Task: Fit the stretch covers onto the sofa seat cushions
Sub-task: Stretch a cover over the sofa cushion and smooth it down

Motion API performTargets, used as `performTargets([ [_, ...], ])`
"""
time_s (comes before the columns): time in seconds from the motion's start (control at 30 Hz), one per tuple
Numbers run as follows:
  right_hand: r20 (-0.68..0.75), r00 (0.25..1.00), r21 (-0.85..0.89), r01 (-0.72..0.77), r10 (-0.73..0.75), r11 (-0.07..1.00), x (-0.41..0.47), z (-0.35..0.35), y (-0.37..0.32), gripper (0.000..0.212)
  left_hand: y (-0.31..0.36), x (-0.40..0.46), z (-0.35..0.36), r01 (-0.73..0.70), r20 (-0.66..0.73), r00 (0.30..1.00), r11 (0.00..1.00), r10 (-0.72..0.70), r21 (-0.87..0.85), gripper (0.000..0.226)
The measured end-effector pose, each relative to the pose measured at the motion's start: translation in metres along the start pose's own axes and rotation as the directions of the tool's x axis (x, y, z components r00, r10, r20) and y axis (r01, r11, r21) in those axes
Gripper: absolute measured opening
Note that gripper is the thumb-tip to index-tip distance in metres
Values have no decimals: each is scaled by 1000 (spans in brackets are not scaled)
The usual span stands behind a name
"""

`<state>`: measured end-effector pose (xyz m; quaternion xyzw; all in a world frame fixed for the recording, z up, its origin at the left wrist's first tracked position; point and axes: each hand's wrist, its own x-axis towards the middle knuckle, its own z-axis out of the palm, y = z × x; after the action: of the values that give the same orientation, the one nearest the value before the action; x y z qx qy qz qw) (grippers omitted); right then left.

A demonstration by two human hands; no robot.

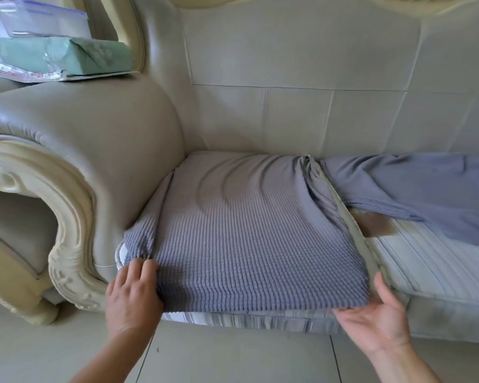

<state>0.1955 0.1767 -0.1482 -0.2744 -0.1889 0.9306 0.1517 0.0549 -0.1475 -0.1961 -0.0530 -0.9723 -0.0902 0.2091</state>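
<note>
A pale leather sofa with a carved cream armrest fills the frame above a tiled floor. At centre, a blue-grey stretch cover lies over the left seat cushion, its striped front edge bare. The left hand grips the cover's front left corner; the right hand, palm up, pinches its front right edge. A second cover lies at right. Upper left, packages sit stacked.
</note>
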Motion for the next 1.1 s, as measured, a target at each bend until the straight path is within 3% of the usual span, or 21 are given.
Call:
performTargets([
  [0.1, -41, 996, 4, 85, -85, 996, 6, -27, -13, 83, 7, -2, 2, 5, -5, 1000, 1000, -5, 14, 37],
  [0.27, -69, 993, -59, 94, -98, 994, 5, -35, -26, 22, 11, 0, -6, -57, 6, 998, 996, 57, 69, 40],
  [0.4, -215, 969, -105, 102, -122, 989, 7, -57, -37, 28, 34, -2, -7, -310, 12, 950, 945, 311, 103, 38],
  [0.5, -360, 926, -143, 62, -111, 988, 19, -79, -26, 31, 43, -4, -3, -406, 16, 913, 907, 407, 112, 50],
  [0.63, -469, 877, -187, 23, -110, 982, 41, -90, -21, 28, 45, 0, -2, -459, -35, 885, 883, 464, 95, 27],
  [0.7, -532, 840, -236, -26, -107, 971, 46, -93, -24, 20, 49, 3, -1, -500, 7, 865, 861, 502, 90, 35],
  [0.77, -579, 808, -267, -68, -104, 961, 51, -102, -20, 9, 52, 5, -1, -532, 60, 847, 843, 528, 85, 56],
  [0.83, -623, 778, -268, -109, -86, 957, 59, -110, -11, 16, 55, 5, 0, -546, 73, 837, 835, 542, 67, 62],
  [0.97, -641, 767, -269, -183, -34, 946, 66, -108, -8, 19, 61, 5, 2, -596, 6, 803, 803, 596, 7, 30],
  [1.1, -636, 771, -252, -243, 29, 937, 61, -111, -7, 24, 97, -6, -2, -732, -20, 677, 670, 736, -122, 23],
])
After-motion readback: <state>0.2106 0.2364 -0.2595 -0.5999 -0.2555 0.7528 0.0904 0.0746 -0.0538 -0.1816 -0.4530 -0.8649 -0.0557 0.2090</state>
